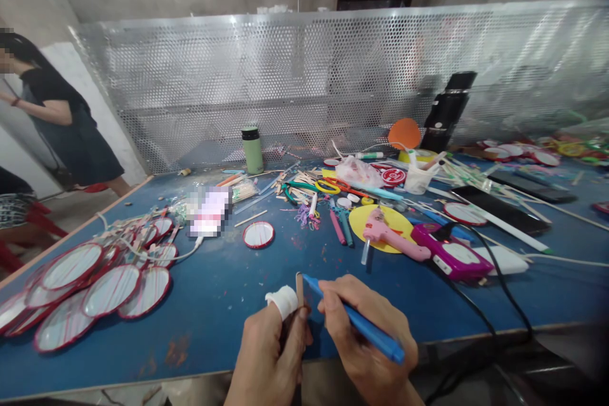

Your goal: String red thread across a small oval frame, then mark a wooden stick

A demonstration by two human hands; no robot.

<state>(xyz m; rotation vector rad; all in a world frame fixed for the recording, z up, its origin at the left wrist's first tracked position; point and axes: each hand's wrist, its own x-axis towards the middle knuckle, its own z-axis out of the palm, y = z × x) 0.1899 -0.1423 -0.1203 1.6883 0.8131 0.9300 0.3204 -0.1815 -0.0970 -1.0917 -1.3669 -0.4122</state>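
Observation:
My left hand [271, 355] is closed around a thin wooden stick [299, 288] held upright; white tape wraps one fingertip. My right hand [366, 336] grips a blue pen [354, 320] whose tip meets the stick's top. Both hands hover at the near edge of the blue table [228, 292]. Just beyond them lie a pink glue gun [387, 235] on a yellow disc and a purple device [450, 254].
Several red-rimmed oval discs [90, 288] pile up at the left. Craft clutter, scissors, sticks, a green bottle [252, 149] and a black phone [499, 209] cover the far table. A perforated metal screen [333, 76] backs it. A person [52, 114] stands at far left.

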